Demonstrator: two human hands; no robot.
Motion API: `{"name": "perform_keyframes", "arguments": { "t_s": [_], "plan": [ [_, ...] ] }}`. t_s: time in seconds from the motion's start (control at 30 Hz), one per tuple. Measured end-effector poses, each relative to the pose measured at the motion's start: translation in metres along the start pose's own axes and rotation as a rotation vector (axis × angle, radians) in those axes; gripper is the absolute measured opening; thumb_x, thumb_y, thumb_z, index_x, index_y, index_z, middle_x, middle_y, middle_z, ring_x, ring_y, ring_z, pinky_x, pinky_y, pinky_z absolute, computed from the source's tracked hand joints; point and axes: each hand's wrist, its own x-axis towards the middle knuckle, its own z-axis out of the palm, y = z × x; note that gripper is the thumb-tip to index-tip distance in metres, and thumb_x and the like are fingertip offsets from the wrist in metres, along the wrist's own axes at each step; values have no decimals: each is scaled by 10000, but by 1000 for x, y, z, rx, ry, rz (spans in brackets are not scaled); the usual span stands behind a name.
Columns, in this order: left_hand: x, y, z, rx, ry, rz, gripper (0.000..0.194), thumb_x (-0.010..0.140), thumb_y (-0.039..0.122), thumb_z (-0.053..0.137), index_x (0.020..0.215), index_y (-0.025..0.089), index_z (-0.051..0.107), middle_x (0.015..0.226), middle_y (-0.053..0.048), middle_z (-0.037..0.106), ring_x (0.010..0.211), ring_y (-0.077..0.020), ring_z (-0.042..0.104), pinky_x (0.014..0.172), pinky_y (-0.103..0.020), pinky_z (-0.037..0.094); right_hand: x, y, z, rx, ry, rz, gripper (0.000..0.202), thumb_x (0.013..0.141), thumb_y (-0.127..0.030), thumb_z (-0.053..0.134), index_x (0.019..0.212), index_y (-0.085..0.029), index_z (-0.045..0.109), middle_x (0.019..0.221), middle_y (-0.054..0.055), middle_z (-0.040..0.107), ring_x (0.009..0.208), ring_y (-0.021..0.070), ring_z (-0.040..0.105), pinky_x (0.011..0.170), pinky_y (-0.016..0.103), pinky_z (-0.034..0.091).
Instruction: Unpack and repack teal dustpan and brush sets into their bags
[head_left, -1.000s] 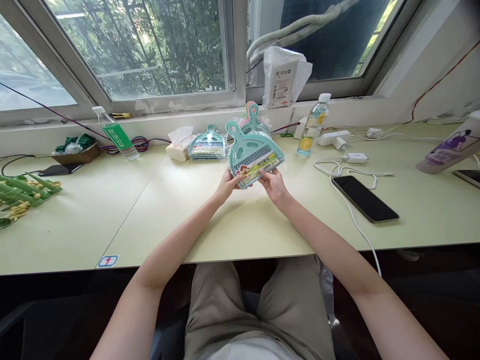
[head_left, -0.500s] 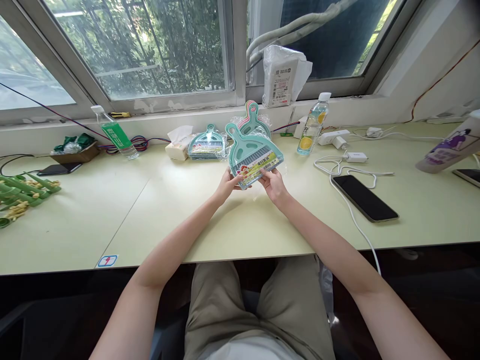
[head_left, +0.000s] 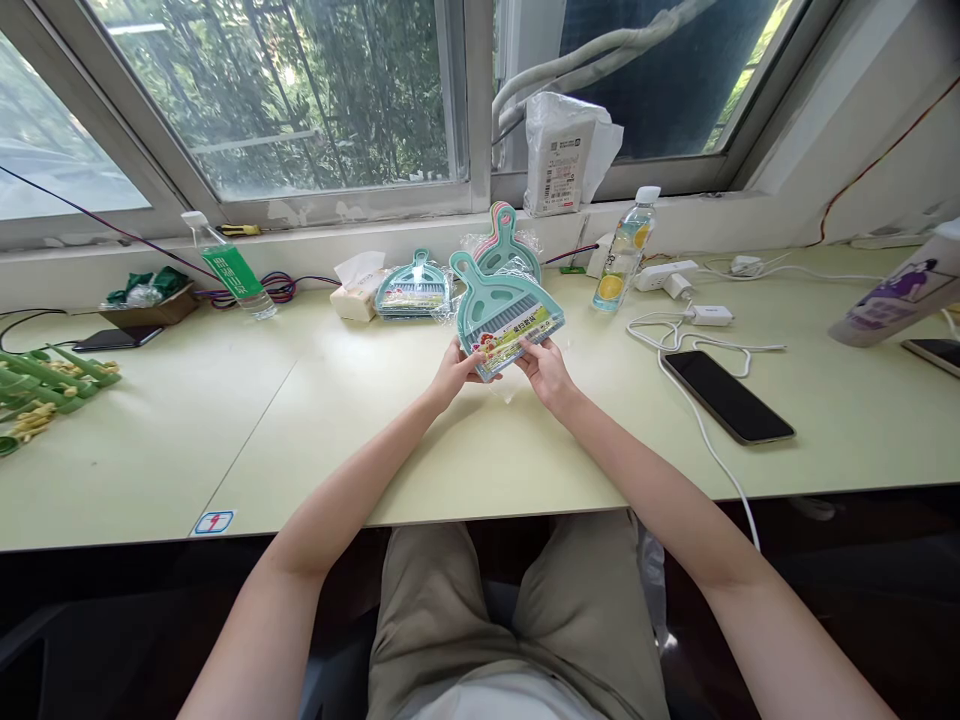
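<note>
At center frame, the left hand [head_left: 451,374] and right hand [head_left: 550,374] clasp a dustpan set [head_left: 498,292] by its lower edge, which slick plastic film [head_left: 525,322] could let slip.

Toward me from the wrapped dustpan set [head_left: 496,300] I'm holding, I have open tabletop [head_left: 487,460]. The wide stretch to its near left is passable too, but directly left of it a tissue pack [head_left: 357,300] and another wrapped set [head_left: 414,293] block me. Stacked dustpans [head_left: 505,245] crowd just behind it. Right of it, past a narrow gap, stand the drink bottle [head_left: 624,255] and, farther out, a phone [head_left: 727,397].
</note>
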Motion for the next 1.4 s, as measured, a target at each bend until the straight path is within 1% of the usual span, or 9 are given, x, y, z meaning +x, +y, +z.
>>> {"name": "perform_keyframes", "arguments": {
  "t_s": [0.1, 0.3, 0.7, 0.83, 0.97, 1.07, 1.17, 1.27, 1.4],
  "plan": [
    [0, -1, -1, -3, -1, 5, 520, 740, 349, 684, 1146, 188, 402, 1069, -87, 692, 647, -198, 714, 641, -363, 587, 1, 2, -2, -5, -12, -8, 300, 800, -83, 594, 1052, -247, 589, 924, -20, 745, 881, 136, 716, 883, 300, 596],
    [1, -2, -2, 14, -11, 1, 529, 744, 377, 685, 1145, 187, 397, 1003, -67, 699, 644, -205, 713, 609, -341, 583, 2, 2, -2, 5, -5, -5, 299, 819, -85, 579, 1075, -240, 586, 926, -7, 748, 876, 135, 717, 880, 289, 595],
    [1, -5, -3, 6, -8, -15, 499, 751, 354, 681, 1141, 200, 412, 1095, -82, 690, 647, -182, 704, 649, -370, 598, 0, 2, -2, -54, -6, -17, 325, 800, -134, 638, 1092, -262, 577, 964, -16, 745, 894, 135, 716, 889, 296, 589],
    [2, -7, -4, 4, 29, -40, 484, 744, 320, 674, 1138, 194, 424, 1059, -71, 689, 660, -184, 700, 653, -381, 605, 2, 1, -2, -67, 12, 55, 265, 828, -97, 588, 1056, -233, 591, 902, -9, 748, 834, 133, 723, 837, 287, 606],
    [6, -10, -11, -56, 55, -54, 507, 711, 249, 661, 1164, 202, 439, 1071, -64, 685, 738, -196, 707, 667, -383, 615, 6, -1, -3, -93, -5, 174, 161, 871, -98, 542, 982, -192, 610, 826, 12, 749, 729, 149, 723, 736, 309, 629],
    [11, -10, -20, -141, 85, -104, 494, 688, 212, 621, 1150, 196, 451, 1053, -65, 693, 730, -200, 709, 643, -377, 616, 8, -4, -4, -133, -48, 231, 117, 920, -150, 512, 942, -167, 625, 808, 41, 755, 699, 158, 723, 684, 310, 627],
    [15, -10, -26, -214, 149, -133, 471, 664, 186, 599, 1117, 182, 473, 1011, -65, 705, 761, -213, 710, 650, -378, 621, 11, -9, -7, -199, -122, 271, 184, 958, -262, 498, 965, -153, 646, 842, 79, 765, 724, 178, 738, 670, 305, 621],
    [15, -10, -27, -278, 183, -138, 466, 651, 162, 594, 1104, 181, 490, 1014, -62, 705, 839, -224, 706, 699, -393, 626, 14, -14, -11, -259, -198, 290, 281, 954, -384, 517, 974, -142, 658, 887, 117, 768, 744, 202, 749, 680, 303, 618],
    [14, -10, -22, -313, 191, -157, 459, 655, 150, 591, 1104, 181, 502, 1016, -63, 701, 859, -230, 703, 714, -400, 625, 16, -19, -14, -301, -211, 294, 301, 955, -402, 511, 970, -139, 657, 893, 126, 770, 765, 211, 754, 662, 290, 615]
  ]
}}
